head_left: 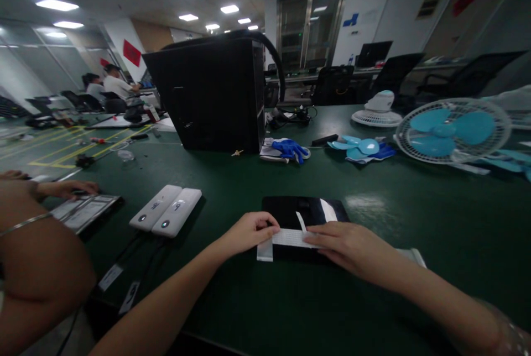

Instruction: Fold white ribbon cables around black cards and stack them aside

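A flat black panel (302,211) lies on the green table in front of me. Across its near edge runs a white strip (286,239) of tape or label. My left hand (249,231) pinches the left end of the strip with curled fingers. My right hand (346,245) lies flat, its fingertips pressing the strip onto the panel. A small white tab (300,220) sticks up between my hands.
Two white remote-like devices (166,211) lie to the left. A co-worker's arm (37,267) and hand rest by a tablet (85,211) at far left. A black computer case (215,93) stands behind. Blue gloves (290,148), fan blades (359,147) and fan grilles (452,129) lie at the right.
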`<act>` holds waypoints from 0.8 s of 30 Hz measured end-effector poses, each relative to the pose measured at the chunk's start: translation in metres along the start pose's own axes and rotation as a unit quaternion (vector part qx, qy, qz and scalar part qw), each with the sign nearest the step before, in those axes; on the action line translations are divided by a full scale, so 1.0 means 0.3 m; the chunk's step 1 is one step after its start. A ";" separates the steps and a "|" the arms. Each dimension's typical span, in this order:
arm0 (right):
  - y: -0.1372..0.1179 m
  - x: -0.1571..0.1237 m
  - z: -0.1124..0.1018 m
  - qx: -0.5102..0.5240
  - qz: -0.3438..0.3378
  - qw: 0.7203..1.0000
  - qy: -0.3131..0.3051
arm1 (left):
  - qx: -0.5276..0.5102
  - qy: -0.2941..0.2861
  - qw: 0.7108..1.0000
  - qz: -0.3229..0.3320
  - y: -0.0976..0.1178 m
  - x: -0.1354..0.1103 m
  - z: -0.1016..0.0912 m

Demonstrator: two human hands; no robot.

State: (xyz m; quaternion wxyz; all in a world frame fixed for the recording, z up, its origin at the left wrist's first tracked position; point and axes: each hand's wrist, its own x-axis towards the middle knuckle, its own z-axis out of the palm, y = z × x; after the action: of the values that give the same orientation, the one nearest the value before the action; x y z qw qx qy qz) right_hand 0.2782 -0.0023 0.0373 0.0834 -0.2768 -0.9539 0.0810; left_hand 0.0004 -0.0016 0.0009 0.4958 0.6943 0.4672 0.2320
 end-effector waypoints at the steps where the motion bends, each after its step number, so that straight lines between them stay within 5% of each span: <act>1: 0.008 0.001 0.009 -0.018 -0.011 1.000 0.010 | 0.031 0.006 0.999 -0.009 0.002 -0.002 -0.001; 13: 0.015 0.000 0.048 -0.107 -0.037 0.993 0.019 | 0.275 0.020 0.961 0.005 0.038 -0.022 0.012; 24: 0.025 -0.007 0.063 -0.106 -0.041 0.993 0.023 | 0.315 0.019 0.949 0.007 0.040 -0.025 0.016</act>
State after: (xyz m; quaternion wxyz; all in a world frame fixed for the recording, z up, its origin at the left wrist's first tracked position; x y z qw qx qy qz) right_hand 0.2800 0.0007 0.0172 0.0786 -0.2466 -0.9654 -0.0307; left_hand 0.0057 -0.0114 0.0107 0.2411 0.8137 0.5213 0.0893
